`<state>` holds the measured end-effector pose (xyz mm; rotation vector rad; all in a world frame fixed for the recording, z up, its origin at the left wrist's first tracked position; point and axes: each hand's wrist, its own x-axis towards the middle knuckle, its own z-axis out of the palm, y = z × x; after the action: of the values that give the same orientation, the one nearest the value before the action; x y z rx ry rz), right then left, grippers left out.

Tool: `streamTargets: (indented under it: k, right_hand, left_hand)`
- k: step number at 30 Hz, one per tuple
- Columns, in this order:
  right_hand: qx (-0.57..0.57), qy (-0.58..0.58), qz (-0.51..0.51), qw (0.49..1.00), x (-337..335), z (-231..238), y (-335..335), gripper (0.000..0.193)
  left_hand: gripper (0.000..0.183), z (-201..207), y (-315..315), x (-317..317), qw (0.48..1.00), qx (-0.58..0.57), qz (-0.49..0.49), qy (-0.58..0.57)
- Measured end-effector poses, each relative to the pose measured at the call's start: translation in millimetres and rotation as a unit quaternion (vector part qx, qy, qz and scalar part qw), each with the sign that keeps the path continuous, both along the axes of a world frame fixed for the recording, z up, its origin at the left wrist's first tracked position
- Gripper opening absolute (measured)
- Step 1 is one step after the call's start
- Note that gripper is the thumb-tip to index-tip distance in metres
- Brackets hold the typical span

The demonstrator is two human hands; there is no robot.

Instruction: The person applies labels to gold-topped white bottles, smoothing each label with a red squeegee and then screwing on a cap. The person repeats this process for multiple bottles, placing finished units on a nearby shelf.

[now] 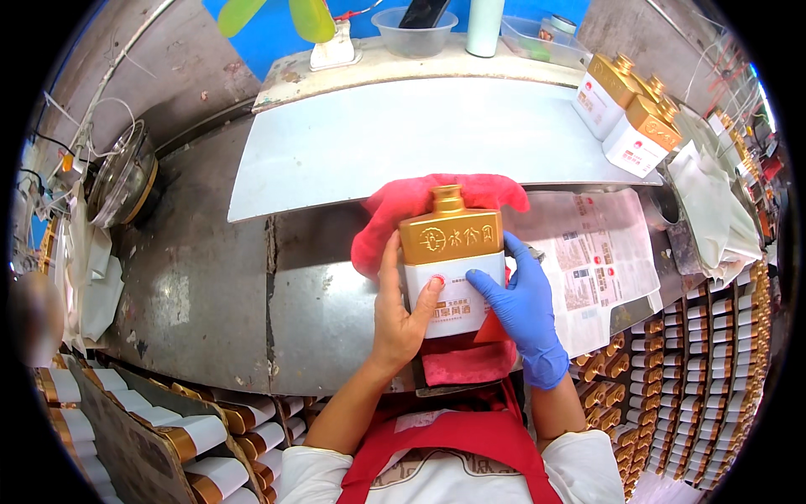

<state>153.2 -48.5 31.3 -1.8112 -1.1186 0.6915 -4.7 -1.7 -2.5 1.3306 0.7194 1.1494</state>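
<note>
Upright in front of me is a flat-sided bottle point(451, 238) with a gold shoulder and neck and a white printed body. My bare left hand point(401, 312) wraps its left side, thumb pressed on the white front. On the other side my right hand point(525, 304), in a blue glove, grips it with the thumb across the front. Behind and under the bottle lies a pink-red cloth point(384, 220), partly covered by it; a folded pink-red pad point(470, 363) shows below. To the right of my gloved hand a printed sheet point(598, 252) lies on the bench.
Several similar bottles point(638, 134) stand at the right end of a pale board point(378, 143). Behind it a shelf point(285, 91) carries a small green-bladed fan point(334, 44), a clear bowl point(411, 35) and a pale green cylinder point(484, 25). Racked bottles point(201, 433) line both sides below the metal bench point(185, 294).
</note>
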Motion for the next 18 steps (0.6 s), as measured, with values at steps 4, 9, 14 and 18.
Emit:
streamTargets:
  k: [4, 9, 14, 18]
  right_hand:
    - [-0.001, 0.041, 0.006, 0.999, 2.4, 0.5, -2.0, 0.064]
    - [0.023, 0.044, 0.008, 0.999, 2.8, -3.4, -2.8, 0.058]
    - [0.053, 0.314, -0.032, 0.947, 59.9, -40.0, -8.6, 0.042]
    - [0.080, 0.548, -0.136, 0.822, 83.1, -44.5, -38.8, 0.039]
  left_hand:
    - [0.066, -3.5, 1.4, -1.6, 1.000, 0.013, 0.010, 0.007]
    - [0.067, -5.3, 2.7, -3.7, 1.000, 0.016, 0.013, 0.020]
    - [0.072, -9.4, 3.7, -6.9, 0.999, 0.023, -0.016, 0.029]
    - [0.078, -10.0, -2.6, -22.2, 0.994, 0.051, -0.061, 0.072]
